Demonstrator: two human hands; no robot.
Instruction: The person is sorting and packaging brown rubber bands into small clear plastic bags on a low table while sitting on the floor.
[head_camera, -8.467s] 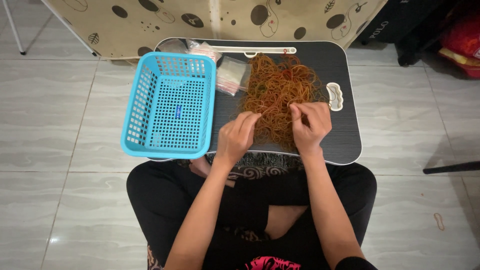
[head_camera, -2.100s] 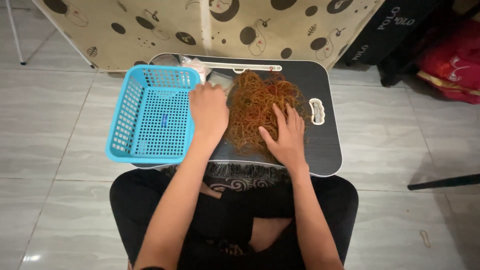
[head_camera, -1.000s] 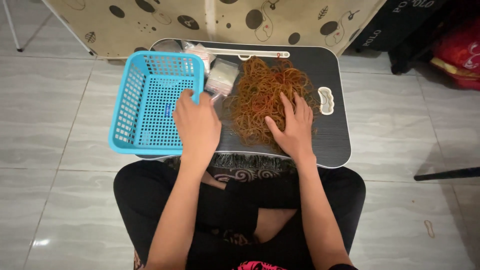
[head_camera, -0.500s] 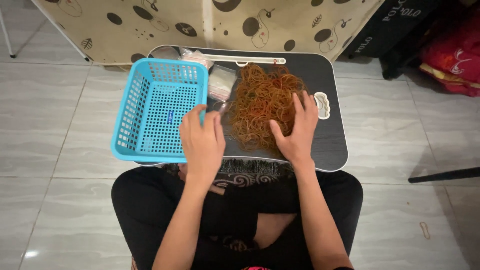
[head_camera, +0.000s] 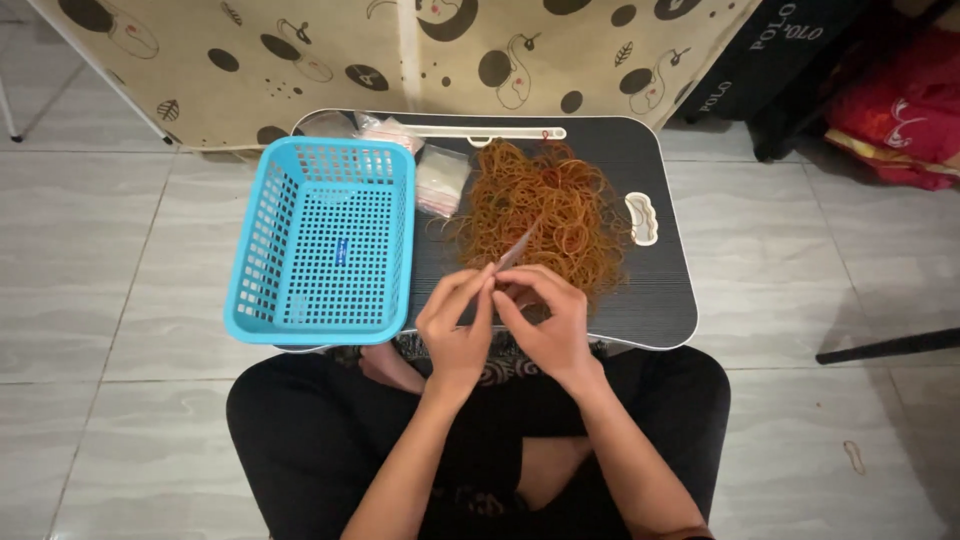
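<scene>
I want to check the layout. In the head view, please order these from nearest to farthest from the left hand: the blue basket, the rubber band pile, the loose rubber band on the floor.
From the left hand:
1. Rubber band pile, just ahead on the lap table.
2. Blue basket, to its left; close to the pile's rank, but slightly farther.
3. Loose rubber band, far right on the floor tiles.
</scene>
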